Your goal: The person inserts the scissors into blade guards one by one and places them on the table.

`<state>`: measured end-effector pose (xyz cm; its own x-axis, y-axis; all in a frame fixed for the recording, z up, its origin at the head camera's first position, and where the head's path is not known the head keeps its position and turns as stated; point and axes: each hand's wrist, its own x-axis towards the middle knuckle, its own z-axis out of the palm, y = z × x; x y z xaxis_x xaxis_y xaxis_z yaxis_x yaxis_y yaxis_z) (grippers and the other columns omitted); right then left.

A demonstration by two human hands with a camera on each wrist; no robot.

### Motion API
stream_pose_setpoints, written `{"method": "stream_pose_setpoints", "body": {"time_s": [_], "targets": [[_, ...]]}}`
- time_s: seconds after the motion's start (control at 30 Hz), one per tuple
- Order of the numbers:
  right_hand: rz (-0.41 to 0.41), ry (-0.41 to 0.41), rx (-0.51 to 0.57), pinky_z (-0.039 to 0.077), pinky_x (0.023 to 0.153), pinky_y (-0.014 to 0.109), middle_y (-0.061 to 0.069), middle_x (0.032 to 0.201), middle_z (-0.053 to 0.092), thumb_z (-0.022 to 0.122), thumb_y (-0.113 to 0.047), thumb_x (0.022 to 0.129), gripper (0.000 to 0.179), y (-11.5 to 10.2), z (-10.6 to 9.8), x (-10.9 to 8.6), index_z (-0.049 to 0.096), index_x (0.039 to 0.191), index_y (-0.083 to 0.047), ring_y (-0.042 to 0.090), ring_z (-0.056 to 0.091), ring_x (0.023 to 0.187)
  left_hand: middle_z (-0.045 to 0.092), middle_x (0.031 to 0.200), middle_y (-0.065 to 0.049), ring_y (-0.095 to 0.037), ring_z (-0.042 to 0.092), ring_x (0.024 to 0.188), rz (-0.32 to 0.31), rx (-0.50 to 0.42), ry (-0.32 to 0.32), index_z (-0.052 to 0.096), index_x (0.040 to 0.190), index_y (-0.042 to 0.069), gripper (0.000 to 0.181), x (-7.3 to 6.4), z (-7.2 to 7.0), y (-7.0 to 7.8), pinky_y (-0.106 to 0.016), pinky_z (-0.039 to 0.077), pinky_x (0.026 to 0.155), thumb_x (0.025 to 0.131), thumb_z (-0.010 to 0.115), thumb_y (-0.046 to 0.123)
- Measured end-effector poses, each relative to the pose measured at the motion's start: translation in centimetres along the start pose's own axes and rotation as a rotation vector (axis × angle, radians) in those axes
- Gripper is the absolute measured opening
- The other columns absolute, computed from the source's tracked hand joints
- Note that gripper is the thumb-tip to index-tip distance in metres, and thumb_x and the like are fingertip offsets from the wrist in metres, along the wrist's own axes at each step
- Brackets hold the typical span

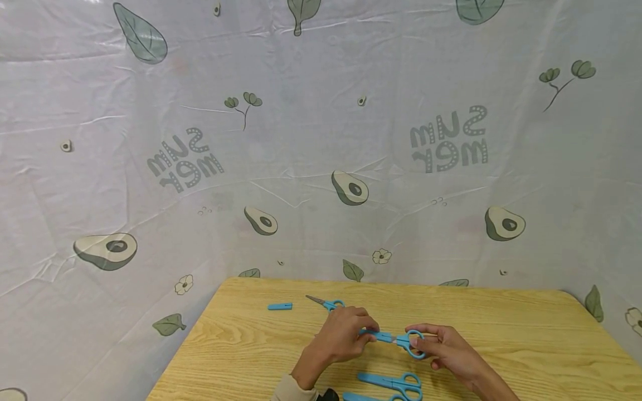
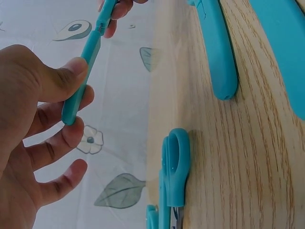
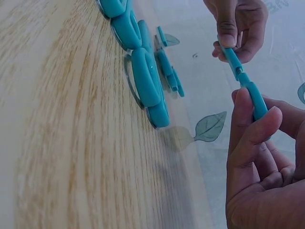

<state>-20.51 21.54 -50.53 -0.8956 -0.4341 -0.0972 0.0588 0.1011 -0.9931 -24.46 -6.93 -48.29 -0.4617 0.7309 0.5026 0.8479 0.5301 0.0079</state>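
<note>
The scissors are held above the table, their handle loops pinched between thumb and fingers of the right hand, while their cover is pinched by the left hand. The scissors are pointed leftward into line with the cover, their long axis roughly sideways, a little metal being exposed between.

Pale, creased avocado-print sheet behind wood-grain table.
</note>
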Motion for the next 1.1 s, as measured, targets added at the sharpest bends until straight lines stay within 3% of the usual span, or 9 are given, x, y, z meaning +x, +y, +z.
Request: {"method": "stream_pose_setpoints", "body": {"time_s": [0.57, 0.87, 1.1], "targets": [[0.009, 0.020, 0.009, 0.047, 0.054, 0.019, -0.002, 0.091, 0.072, 0.057, -0.027, 0.102, 0.056, -0.07, 0.53, 0.23, 0.044, 0.143, 0.010, 0.010, 0.065, 0.078, 0.069, 0.088, 0.015, 0.007, 0.052, 0.067, -0.014, -0.007, -0.004, 0.078, 0.098, 0.028, 0.010, 0.14, 0.20, 0.22, -0.006, 0.035, 0.062, 0.091, 0.073, 0.033], [0.015, 0.051, -0.029, 0.048, 0.056, 0.022, 0.000, 0.095, 0.073, 0.058, -0.030, 0.102, 0.059, -0.18, 0.91, 0.16, 0.044, 0.144, 0.009, 0.018, 0.068, 0.086, 0.068, 0.090, 0.018, 0.005, 0.056, 0.072, -0.020, 0.020, -0.010, 0.077, 0.099, 0.031, 0.010, 0.04, 0.54, 0.33, -0.007, 0.037, 0.063, 0.090, 0.074, 0.035], [0.000, 0.034, -0.018, 0.045, 0.053, 0.020, -0.001, 0.087, 0.073, 0.057, -0.027, 0.103, 0.056, -0.07, 0.83, 0.16, 0.045, 0.143, 0.010, 0.008, 0.064, 0.075, 0.069, 0.089, 0.018, 0.004, 0.058, 0.072, -0.024, 0.033, -0.005, 0.078, 0.097, 0.030, 0.009, 0.11, 0.59, 0.59, -0.006, 0.036, 0.062, 0.089, 0.075, 0.034]]}}
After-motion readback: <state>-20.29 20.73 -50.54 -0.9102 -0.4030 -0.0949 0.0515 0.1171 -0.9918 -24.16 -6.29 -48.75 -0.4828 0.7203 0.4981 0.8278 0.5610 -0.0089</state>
